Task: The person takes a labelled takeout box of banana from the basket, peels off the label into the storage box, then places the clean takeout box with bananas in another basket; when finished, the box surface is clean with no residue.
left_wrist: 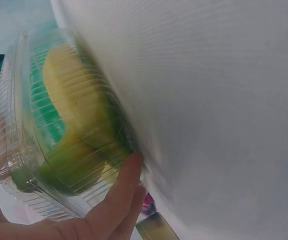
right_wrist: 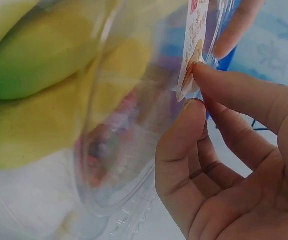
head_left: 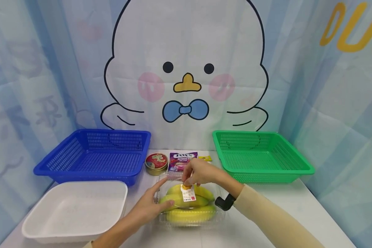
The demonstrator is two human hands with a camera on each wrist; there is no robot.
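Note:
A clear plastic clamshell box (head_left: 201,220) holds several yellow-green bananas (head_left: 190,214) and has a white sticker label (head_left: 189,195) on its lid. Thumb and forefinger of my right hand (head_left: 199,171) pinch the label's far end, where a small orange picture is printed; the right wrist view shows the label's edge (right_wrist: 186,85) between the fingertips. My left hand (head_left: 150,205) lies against the box's left side, the thumb over the lid. In the left wrist view its straight fingers (left_wrist: 116,200) rest along the ribbed side wall.
Behind the box are a round red-and-gold tin (head_left: 156,163), a purple candy bag (head_left: 178,161) and a small yellow packet (head_left: 206,158). A blue basket (head_left: 111,162) and white tub (head_left: 74,210) stand left, a green basket (head_left: 263,158) right. A printed curtain (head_left: 186,41) surrounds the table.

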